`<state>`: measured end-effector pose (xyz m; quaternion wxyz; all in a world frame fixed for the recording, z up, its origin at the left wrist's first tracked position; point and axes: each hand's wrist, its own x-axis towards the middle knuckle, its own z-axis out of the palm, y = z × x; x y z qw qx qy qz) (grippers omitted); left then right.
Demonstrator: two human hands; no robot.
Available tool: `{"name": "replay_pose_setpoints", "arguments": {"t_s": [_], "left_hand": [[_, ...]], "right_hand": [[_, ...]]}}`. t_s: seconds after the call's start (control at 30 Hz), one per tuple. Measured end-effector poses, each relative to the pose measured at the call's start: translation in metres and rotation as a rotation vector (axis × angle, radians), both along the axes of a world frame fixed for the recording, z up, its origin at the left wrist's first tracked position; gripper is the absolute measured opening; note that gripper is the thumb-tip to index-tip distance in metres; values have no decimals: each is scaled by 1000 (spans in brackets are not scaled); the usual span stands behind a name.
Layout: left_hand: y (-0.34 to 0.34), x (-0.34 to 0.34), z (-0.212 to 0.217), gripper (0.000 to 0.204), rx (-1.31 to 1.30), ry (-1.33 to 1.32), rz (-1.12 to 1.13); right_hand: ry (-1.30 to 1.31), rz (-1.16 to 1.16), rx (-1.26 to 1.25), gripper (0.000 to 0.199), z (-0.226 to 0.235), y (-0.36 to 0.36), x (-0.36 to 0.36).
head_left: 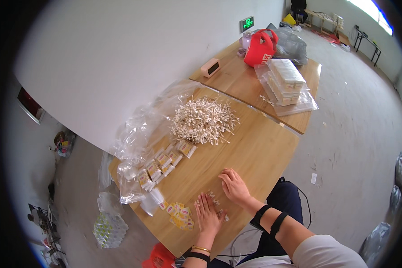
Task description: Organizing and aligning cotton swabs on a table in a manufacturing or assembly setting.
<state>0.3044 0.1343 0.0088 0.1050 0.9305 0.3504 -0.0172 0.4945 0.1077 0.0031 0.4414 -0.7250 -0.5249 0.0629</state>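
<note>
My left hand (207, 215) lies flat on the near part of the wooden table, fingers stretched out and slightly apart. Beside and partly under it is a short row of cotton swabs (216, 203), some hidden by the palm and thumb. Farther right, my right hand (235, 186) rests over the tabletop with loosely bent fingers and nothing visible in them. Yellow-and-white paper cards (180, 217) lie spread just left of my left hand. Beyond both hands sits a big heap of loose cotton swabs (205, 120).
Small clear packs (163, 159) with printed cards stand in rows at the table's left, beside crumpled clear plastic (136, 143). The farther table (236, 76) holds a pink clock (210, 68), a red bag (260, 50) and stacked white packs (286, 76). A red bag (160, 257) hangs below the near edge.
</note>
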Motion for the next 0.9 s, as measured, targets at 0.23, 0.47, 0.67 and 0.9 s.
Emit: {"name": "replay_pose_setpoints", "arguments": {"t_s": [0.23,0.47,0.67,0.9], "left_hand": [[1,-2,9,101,-1,-11,1],[23,-20,-6,95,-282,-715,318],[32,-6,-18,93,-401,-834,330],[32,-3,-11,92,-444,-919,261]], "right_hand": [[-37,-6,-6,26,1,-2,0],[375,90,74,28,-1,1,-6],[506,236,41,30,6,21,-58],[531,191,204,31,-2,23,-63]]}}
